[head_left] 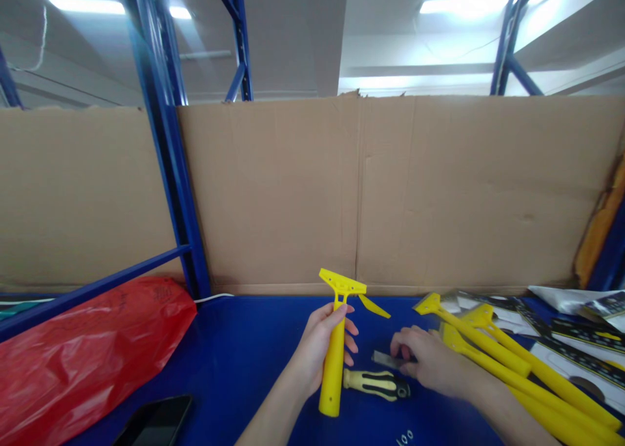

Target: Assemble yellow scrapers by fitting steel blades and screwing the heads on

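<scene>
My left hand (319, 345) is wrapped around the handle of a yellow scraper (334, 368), which stands nearly upright with its wide head at the top. Just behind the head, on the blue surface, lies a loose flat yellow strip (375, 306). To the right, my right hand (422, 355) has its fingers curled on the right end of a flat metal blade (387, 359). Below that blade rests a screwdriver (375, 384) with a cream and black handle; its shaft does not show. Several small metal rings or nuts (405, 437) lie at the bottom edge.
Several yellow long-handled scrapers (508, 355) are piled at the right, beside printed packages (581, 361). A red plastic bag (97, 355) and a black phone (155, 421) lie at left. Cardboard (293, 192) walls off the back, with a blue rack post (170, 146) at left.
</scene>
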The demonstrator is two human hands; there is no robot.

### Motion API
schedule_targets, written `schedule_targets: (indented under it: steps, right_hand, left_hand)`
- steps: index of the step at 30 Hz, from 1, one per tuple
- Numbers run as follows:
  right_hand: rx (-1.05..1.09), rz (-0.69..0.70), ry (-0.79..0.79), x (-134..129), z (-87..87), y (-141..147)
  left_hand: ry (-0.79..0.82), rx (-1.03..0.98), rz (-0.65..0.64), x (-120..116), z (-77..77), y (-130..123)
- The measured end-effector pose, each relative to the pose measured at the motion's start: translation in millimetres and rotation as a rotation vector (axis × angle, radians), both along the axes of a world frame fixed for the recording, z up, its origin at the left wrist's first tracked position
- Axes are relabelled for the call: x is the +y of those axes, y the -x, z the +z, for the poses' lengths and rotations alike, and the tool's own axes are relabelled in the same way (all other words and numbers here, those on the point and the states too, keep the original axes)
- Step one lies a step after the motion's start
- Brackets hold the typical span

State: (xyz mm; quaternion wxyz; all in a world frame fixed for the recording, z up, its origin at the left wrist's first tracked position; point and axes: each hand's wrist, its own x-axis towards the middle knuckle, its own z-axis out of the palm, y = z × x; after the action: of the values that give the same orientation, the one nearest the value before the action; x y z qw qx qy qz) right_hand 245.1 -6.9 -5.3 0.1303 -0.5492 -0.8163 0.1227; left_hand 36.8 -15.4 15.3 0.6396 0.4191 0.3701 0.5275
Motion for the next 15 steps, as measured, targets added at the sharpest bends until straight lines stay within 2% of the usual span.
schedule_targets:
  steps: [6, 11, 15]
  right_hand:
    - [0.273, -0.027, 0.007, 6.4, 0.1, 9.1]
    - [0.623, -0.123, -0.006, 9.6, 11.2, 13.4]
    - [0.911, -0.159, 0.154, 6.1, 14.0, 15.2]
  left_hand:
    - [-0.008, -0.017, 0.007, -0.4, -1.5, 0.4]
    - [-0.021, -0.033, 0.015, 1.2, -3.0, 0.3]
    - [-0.026, -0.033, 0.005, 0.8, -3.9, -0.2]
